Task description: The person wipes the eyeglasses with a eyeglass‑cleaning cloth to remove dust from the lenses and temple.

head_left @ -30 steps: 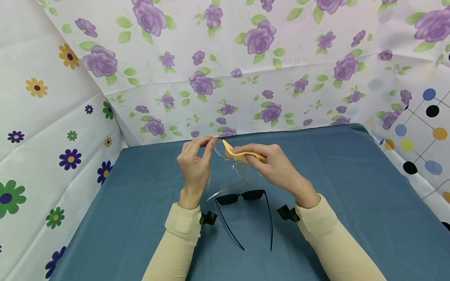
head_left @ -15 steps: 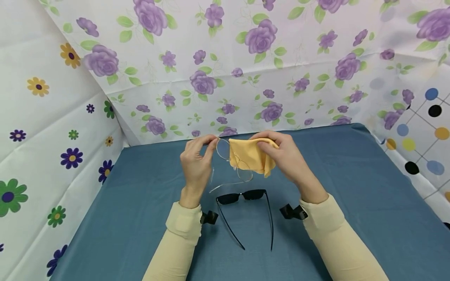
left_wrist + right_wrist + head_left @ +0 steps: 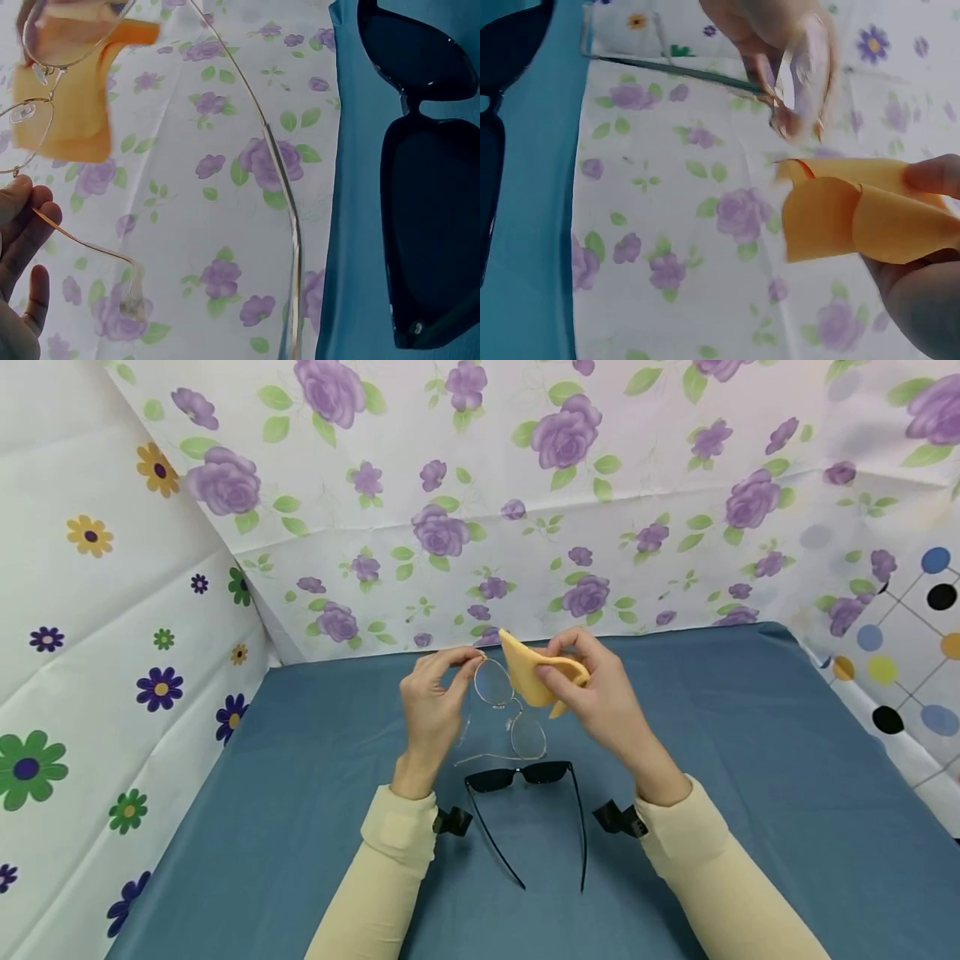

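Observation:
My left hand [image 3: 437,706] pinches thin-rimmed clear eyeglasses [image 3: 527,758] at the outer corner of one lens. The glasses hang tilted in the air, one lens below the other, with their temples unfolded. In the left wrist view, the fingertips [image 3: 24,196] sit at the frame's hinge, and one temple tip [image 3: 133,304] points downward. Just right of the upper lens, my right hand [image 3: 596,685] grips a yellow cleaning cloth [image 3: 525,672] between thumb and fingers. The cloth [image 3: 821,217] is folded over and its free end points toward the glasses in the right wrist view.
Black sunglasses [image 3: 519,777] lie on the blue tablecloth [image 3: 315,793] between the forearms, temples spread toward me. Floral white sheets [image 3: 480,468] stand behind and to the sides of the table. A small black wrist camera [image 3: 621,818] is strapped at each cuff.
The right hand drew the cloth off the lens to the right, where it hung spread, then folded over. Both lenses now show uncovered. The left hand keeps its pinch, shifted slightly right in view.

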Demonstrator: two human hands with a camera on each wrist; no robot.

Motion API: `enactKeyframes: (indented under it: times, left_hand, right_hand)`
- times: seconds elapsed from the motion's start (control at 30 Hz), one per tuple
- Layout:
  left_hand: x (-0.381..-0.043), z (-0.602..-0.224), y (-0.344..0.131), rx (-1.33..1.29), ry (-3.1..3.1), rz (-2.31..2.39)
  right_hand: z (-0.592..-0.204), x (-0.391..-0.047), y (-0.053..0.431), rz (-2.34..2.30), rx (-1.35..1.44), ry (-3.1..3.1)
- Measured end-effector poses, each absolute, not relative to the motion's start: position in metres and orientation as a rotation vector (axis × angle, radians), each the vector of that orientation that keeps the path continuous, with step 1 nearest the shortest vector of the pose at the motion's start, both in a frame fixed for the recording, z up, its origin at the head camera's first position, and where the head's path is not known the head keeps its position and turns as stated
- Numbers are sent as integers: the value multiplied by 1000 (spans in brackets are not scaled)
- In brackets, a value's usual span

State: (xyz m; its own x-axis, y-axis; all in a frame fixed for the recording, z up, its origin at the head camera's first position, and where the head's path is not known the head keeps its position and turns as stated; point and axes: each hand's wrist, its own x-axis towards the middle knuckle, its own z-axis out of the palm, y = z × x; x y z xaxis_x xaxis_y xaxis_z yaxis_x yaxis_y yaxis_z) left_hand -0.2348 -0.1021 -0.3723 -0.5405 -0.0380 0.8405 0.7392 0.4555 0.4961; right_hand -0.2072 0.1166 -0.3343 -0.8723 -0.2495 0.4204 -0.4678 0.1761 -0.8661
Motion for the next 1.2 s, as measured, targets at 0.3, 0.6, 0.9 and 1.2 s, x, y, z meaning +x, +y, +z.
enactKeyframes:
  times: [0.3, 0.6, 0.9, 1.2]
  left_hand:
    - [-234, -375, -103, -577, -1872, -1156]
    - [-232, -374, -102, -566, -1888, -1052]
    - [-232, -375, -102, -568, -1891, -1012]
    - [-233, -371, -105, -561, -1787, -1064]
  right_hand:
    - [-348, -196, 97, 1371, 1038, -2242]
    - [-348, -197, 97, 1392, 1101, -2231]
    - [-347, -200, 99, 1439, 1233, -2171]
    - [-346, -204, 106, 1434, 1353, -2096]
